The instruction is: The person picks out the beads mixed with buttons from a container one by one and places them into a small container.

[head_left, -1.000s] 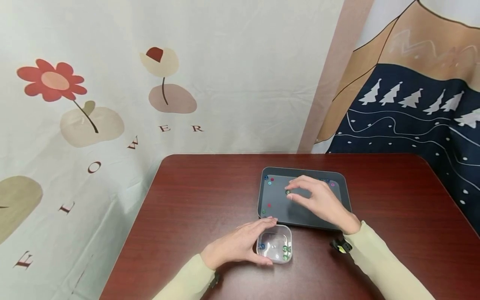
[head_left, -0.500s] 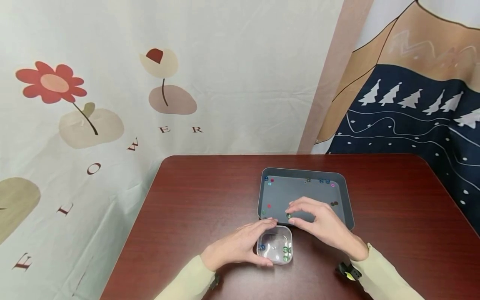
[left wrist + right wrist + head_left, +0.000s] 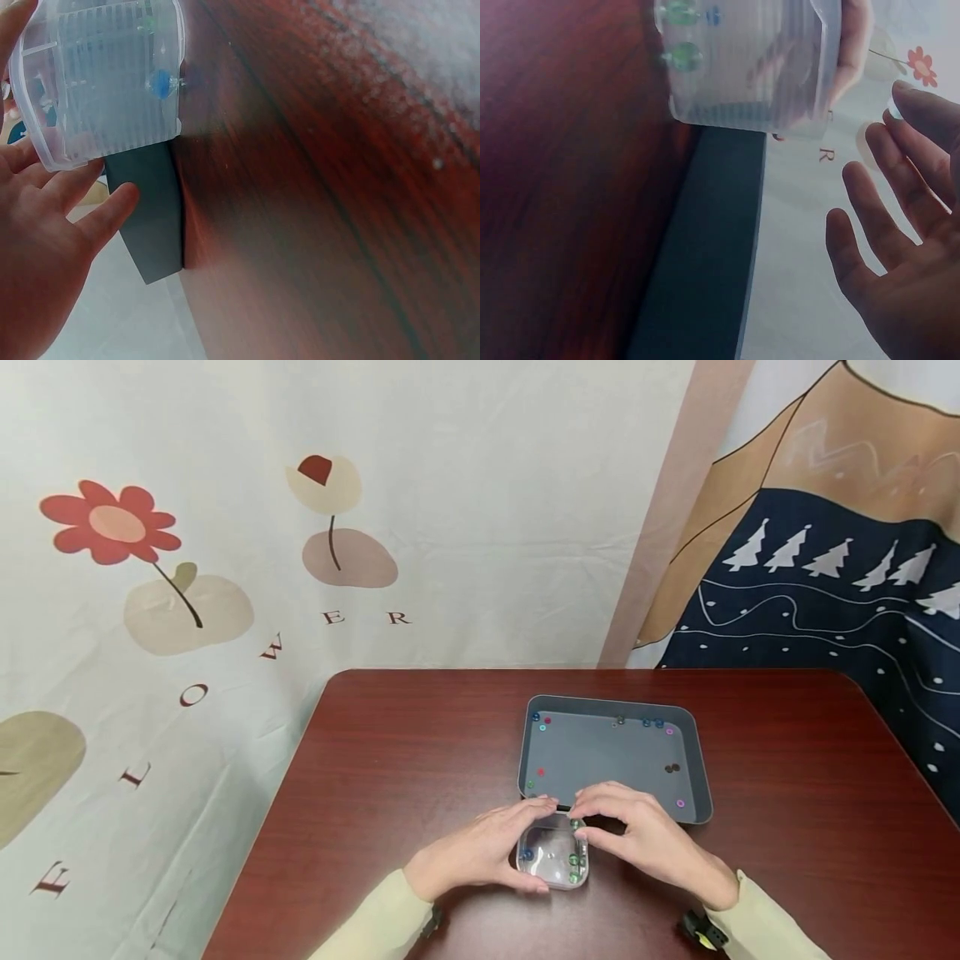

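A clear square box (image 3: 551, 857) with several green marbles and a blue marble (image 3: 527, 854) stands on the table, against the near edge of the grey tray (image 3: 600, 752). My left hand (image 3: 483, 847) curves around the box's left side, thumb at the front, fingers at the back. Over the box's back right corner, my right hand (image 3: 648, 835) pinches a green marble (image 3: 575, 824) between thumb and index finger. In the right wrist view, a pale bit of the marble (image 3: 895, 109) shows between these fingertips, and the other fingers of the right hand (image 3: 907, 217) are spread.
Several small beads and marbles lie scattered in the tray, among them a red bead (image 3: 541, 772), brown beads (image 3: 672, 768), blue marbles (image 3: 652, 722) and a pink ring bead (image 3: 680, 803). The brown table (image 3: 390, 760) ends at a printed cloth (image 3: 480, 527) behind.
My right hand has come from above the middle of the tray toward me to the box, with the green marble between its fingertips. My left hand has stayed at the box.
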Motion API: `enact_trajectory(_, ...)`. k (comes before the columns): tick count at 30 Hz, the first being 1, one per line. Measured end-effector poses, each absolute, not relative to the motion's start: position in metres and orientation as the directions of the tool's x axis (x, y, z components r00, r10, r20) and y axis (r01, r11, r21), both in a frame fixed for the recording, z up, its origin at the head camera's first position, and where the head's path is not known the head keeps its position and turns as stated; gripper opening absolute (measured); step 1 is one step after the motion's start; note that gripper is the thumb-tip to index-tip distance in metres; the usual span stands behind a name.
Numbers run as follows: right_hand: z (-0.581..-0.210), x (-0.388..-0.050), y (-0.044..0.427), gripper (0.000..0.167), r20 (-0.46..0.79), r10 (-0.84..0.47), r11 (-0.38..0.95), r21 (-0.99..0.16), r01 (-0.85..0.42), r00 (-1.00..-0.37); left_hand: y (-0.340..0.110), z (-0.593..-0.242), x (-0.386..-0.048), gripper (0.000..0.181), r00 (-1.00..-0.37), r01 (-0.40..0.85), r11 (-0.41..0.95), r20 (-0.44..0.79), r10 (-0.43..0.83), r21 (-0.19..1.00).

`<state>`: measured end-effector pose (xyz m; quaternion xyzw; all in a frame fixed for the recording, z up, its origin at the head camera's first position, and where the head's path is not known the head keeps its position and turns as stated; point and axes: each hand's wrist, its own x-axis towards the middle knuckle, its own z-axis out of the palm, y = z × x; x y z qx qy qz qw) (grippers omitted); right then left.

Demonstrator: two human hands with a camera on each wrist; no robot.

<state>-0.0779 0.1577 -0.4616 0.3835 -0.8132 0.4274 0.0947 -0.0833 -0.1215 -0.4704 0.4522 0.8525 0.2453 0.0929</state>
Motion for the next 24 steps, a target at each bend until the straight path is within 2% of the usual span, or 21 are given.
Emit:
enact_trajectory(9, -0.468, -0.069, 0.156, 0.031, 0.457, -0.579, 0.341, -0.615, -0.711, -0.675, -0.122, -0.469, -0.082, 0.097, -0.574, 0.716, 0.468, 0.056, 0.817, 0.518)
enact_trajectory(24, -0.473, -0.071, 0.150, 0.031, 0.524, -0.626, 0.291, -0.530, -0.796, -0.578, -0.121, -0.469, -0.081, 0.097, -0.575, 0.712, 0.465, 0.056, 0.816, 0.527)
